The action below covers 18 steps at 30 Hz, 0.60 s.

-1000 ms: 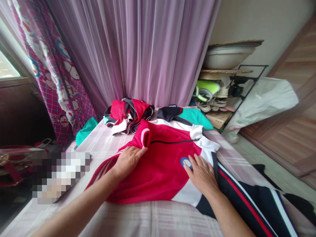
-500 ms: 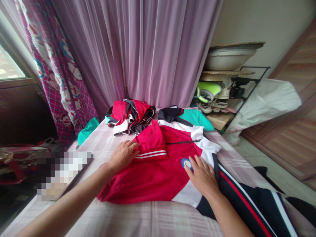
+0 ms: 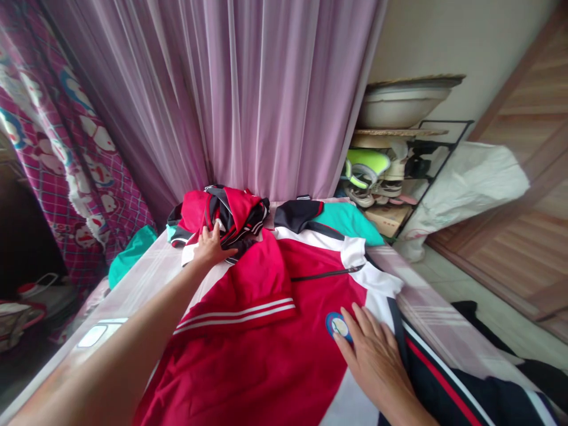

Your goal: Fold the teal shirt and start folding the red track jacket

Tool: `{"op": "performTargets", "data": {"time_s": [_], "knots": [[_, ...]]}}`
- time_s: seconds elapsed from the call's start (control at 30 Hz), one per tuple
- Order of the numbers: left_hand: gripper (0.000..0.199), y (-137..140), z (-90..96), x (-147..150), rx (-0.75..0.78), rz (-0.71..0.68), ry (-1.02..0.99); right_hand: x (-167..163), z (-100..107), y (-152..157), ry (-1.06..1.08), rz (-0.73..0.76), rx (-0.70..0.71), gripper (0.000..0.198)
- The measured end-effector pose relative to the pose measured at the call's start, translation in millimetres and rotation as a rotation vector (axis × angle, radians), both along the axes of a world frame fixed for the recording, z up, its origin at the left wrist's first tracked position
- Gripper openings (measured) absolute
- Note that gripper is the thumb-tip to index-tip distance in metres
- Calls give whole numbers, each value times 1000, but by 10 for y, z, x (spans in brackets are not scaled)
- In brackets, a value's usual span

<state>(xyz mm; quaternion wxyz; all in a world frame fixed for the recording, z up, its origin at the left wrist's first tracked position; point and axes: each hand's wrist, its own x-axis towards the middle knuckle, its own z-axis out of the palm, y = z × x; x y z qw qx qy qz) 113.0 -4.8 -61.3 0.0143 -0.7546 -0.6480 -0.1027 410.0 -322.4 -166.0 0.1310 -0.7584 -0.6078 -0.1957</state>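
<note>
A red, white and navy zip jacket (image 3: 248, 355) lies spread over the table, its left part folded in so that a white-striped hem (image 3: 239, 316) crosses the front. My right hand (image 3: 375, 355) rests on it with fingers outstretched, beside a round blue badge (image 3: 338, 327). Farther back, my left hand (image 3: 212, 247) reaches with spread fingers to the near side of a heap of red and black clothes (image 3: 237, 207). Whether it touches the heap I cannot tell. The dark right sleeve (image 3: 448, 373) stretches toward the lower right.
A teal and navy garment (image 3: 344, 219) lies behind the jacket's collar. A teal cloth (image 3: 133, 254) hangs at the table's left edge, near a phone-like object (image 3: 100, 334). Purple curtains (image 3: 266, 89) hang behind; a shoe rack (image 3: 430, 177) and white bag (image 3: 470, 183) stand right.
My left hand has left the jacket's folded part and moved forward to the clothes heap. My right hand stays flat by the badge. The view has shifted, and the jacket appears larger.
</note>
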Motion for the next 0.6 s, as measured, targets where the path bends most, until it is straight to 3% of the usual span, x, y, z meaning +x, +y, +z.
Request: {"op": "performTargets", "data": {"time_s": [0.07, 0.23, 0.37, 0.6], "knots": [[107, 45, -64, 41, -34, 9, 27, 8, -3, -7, -8, 14, 20, 49], [62, 131, -30, 3, -34, -121, 213, 26, -25, -19, -7, 14, 26, 49], [51, 182, 174, -85, -36, -220, 255, 79, -66, -27, -4, 18, -18, 49], [52, 305, 627, -254, -80, -547, 312, 145, -159, -42, -10, 35, -28, 49]]}}
